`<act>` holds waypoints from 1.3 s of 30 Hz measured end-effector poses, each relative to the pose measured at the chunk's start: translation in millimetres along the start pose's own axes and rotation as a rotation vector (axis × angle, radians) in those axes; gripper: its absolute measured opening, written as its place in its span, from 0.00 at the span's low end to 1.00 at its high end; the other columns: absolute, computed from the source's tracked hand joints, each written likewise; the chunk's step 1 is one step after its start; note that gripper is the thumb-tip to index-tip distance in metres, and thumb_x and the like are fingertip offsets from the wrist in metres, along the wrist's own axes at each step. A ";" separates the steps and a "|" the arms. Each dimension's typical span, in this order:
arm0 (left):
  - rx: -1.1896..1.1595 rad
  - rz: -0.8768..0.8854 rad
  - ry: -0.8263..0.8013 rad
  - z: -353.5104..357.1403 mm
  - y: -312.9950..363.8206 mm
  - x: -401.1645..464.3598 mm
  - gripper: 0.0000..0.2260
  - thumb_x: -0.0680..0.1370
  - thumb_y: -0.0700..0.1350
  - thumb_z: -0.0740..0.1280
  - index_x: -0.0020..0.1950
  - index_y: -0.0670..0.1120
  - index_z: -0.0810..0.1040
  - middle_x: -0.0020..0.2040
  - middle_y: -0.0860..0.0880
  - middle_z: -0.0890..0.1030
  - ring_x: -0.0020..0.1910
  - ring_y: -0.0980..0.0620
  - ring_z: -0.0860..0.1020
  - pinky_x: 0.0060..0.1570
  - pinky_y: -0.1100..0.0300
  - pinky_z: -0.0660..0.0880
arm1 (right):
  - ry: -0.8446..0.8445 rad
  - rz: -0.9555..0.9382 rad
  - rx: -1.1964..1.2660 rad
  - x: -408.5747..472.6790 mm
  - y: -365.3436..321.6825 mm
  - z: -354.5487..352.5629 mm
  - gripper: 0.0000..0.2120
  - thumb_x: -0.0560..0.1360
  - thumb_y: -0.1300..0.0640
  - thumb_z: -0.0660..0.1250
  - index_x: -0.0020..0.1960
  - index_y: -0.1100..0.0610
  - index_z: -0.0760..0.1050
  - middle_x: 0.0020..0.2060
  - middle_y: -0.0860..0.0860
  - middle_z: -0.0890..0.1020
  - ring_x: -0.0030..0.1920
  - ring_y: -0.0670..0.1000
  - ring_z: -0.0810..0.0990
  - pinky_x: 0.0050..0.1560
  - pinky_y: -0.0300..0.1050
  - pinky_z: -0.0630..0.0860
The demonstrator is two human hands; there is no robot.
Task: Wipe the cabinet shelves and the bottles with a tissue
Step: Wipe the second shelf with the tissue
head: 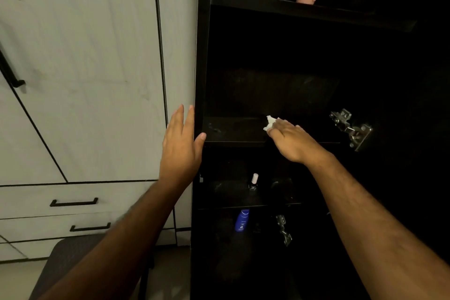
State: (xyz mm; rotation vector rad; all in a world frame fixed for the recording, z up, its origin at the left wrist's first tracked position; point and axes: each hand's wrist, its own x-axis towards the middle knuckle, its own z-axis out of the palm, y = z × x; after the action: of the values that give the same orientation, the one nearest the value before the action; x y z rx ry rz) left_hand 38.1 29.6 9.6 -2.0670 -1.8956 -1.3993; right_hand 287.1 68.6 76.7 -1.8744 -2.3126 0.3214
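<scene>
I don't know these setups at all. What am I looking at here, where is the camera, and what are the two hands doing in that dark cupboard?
There is no machine here: a person wears a wide-angle camera on the head, so the single picture looks forward and down along their own arms. In front is a dark open cabinet with several shelves. The right hand presses a crumpled white tissue onto the middle shelf, wiping it. The left hand, fingers straight, rests against the cabinet's left edge. One shelf lower stands a small nail polish bottle; below that is a blue bottle. Metal door hinges show on the right, and pale cupboard doors on the left.
</scene>
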 end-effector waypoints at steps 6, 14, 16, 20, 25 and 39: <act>-0.037 0.045 -0.005 -1.9 -9.5 1.4 0.25 0.83 0.53 0.52 0.79 0.48 0.55 0.79 0.45 0.55 0.78 0.46 0.54 0.72 0.53 0.54 | 0.036 0.135 -0.083 22.7 -22.7 8.5 0.28 0.80 0.46 0.48 0.72 0.62 0.67 0.72 0.58 0.67 0.72 0.54 0.64 0.73 0.51 0.59; -0.047 0.091 -0.010 -3.7 -21.8 3.5 0.24 0.83 0.56 0.49 0.78 0.49 0.59 0.78 0.44 0.59 0.76 0.46 0.58 0.69 0.53 0.57 | 0.038 0.113 -0.086 26.0 -76.7 33.5 0.33 0.80 0.44 0.43 0.78 0.64 0.52 0.78 0.59 0.55 0.78 0.55 0.51 0.77 0.51 0.48; -0.059 0.109 -0.014 -6.5 -25.1 4.3 0.23 0.83 0.55 0.49 0.77 0.49 0.60 0.77 0.44 0.60 0.76 0.47 0.58 0.70 0.53 0.58 | 0.032 0.085 -0.066 25.6 -90.3 38.3 0.33 0.80 0.45 0.43 0.78 0.64 0.50 0.78 0.59 0.53 0.78 0.55 0.49 0.78 0.51 0.47; -0.060 0.116 -0.022 -11.6 -29.5 6.5 0.23 0.83 0.56 0.48 0.77 0.50 0.60 0.77 0.45 0.61 0.77 0.47 0.57 0.71 0.51 0.58 | 0.017 0.058 -0.046 25.2 -110.9 42.6 0.32 0.80 0.45 0.43 0.79 0.62 0.50 0.79 0.58 0.51 0.79 0.54 0.48 0.78 0.51 0.46; -0.034 0.142 -0.040 -13.0 -32.5 8.2 0.23 0.83 0.55 0.49 0.77 0.50 0.62 0.77 0.44 0.62 0.77 0.46 0.56 0.70 0.52 0.56 | -0.018 -0.058 0.007 18.9 -121.3 41.0 0.29 0.81 0.48 0.46 0.79 0.59 0.47 0.79 0.53 0.49 0.79 0.50 0.45 0.77 0.48 0.43; -0.041 0.129 -0.037 -13.7 -28.5 9.3 0.21 0.83 0.50 0.54 0.76 0.48 0.64 0.76 0.44 0.64 0.76 0.44 0.58 0.71 0.50 0.57 | -0.099 -0.271 -0.021 -23.7 -75.7 28.9 0.29 0.81 0.53 0.50 0.80 0.55 0.46 0.79 0.49 0.46 0.78 0.44 0.43 0.76 0.42 0.40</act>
State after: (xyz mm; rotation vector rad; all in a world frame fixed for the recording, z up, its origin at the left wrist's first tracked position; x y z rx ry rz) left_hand 6.0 37.2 8.2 -2.2048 -1.7251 -1.3927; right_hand 213.2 28.4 68.7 -1.5575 -2.6040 0.3640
